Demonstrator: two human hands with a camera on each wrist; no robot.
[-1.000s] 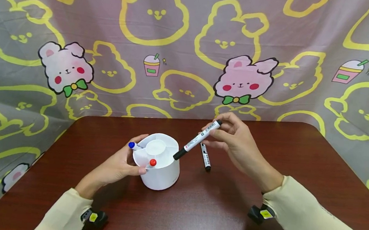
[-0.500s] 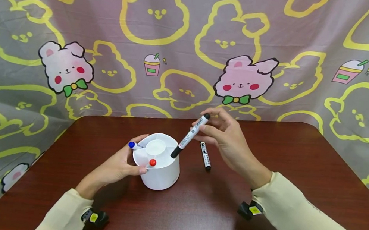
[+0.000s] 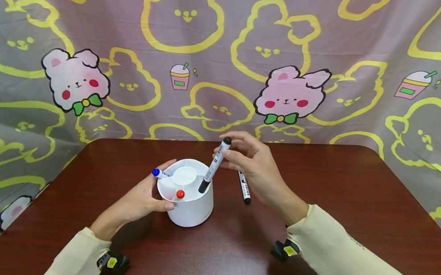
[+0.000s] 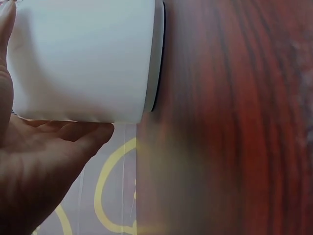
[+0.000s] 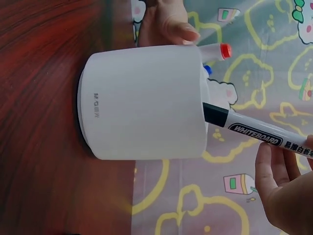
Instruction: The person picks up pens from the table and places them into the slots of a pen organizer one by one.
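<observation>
Printed cloth (image 3: 219,72) closes off the far side and both sides of the bench (image 3: 240,256); fingers of the right hand (image 3: 259,170) pinch a black-capped marker (image 3: 215,161) near its upper end, thumb on the near side; the marker slants, its top leaning away to the right, its capped lower end within the mouth of a white pen holder (image 3: 192,213), in the right-side compartment; whether that end touches the inside, I cannot tell; the right wrist view shows WHITEBOARD lettering on its barrel.

Fingers of the left hand (image 3: 137,202) curve round the holder's left side, thumb against the near wall, just beside a red-ended pen (image 3: 180,194) at the near rim; a blue-capped marker (image 3: 162,174) leans out over the left rim; the holder stands upright on the bench.

Both forearms reach inward from the lower corners, the right hand raised higher than the left; cream sleeves (image 3: 353,259) end at the wrists, each with a black wrist camera (image 3: 280,250) bearing a yellow label.

Right of the holder, a second marker (image 3: 244,189) lies on the bench, partly hidden by the right hand in the head view; dark reddish-brown wood carries a soft glare near the front; beyond, the grey-pink cloth shows yellow outlines, bear faces with green bows and pink drink cups.
</observation>
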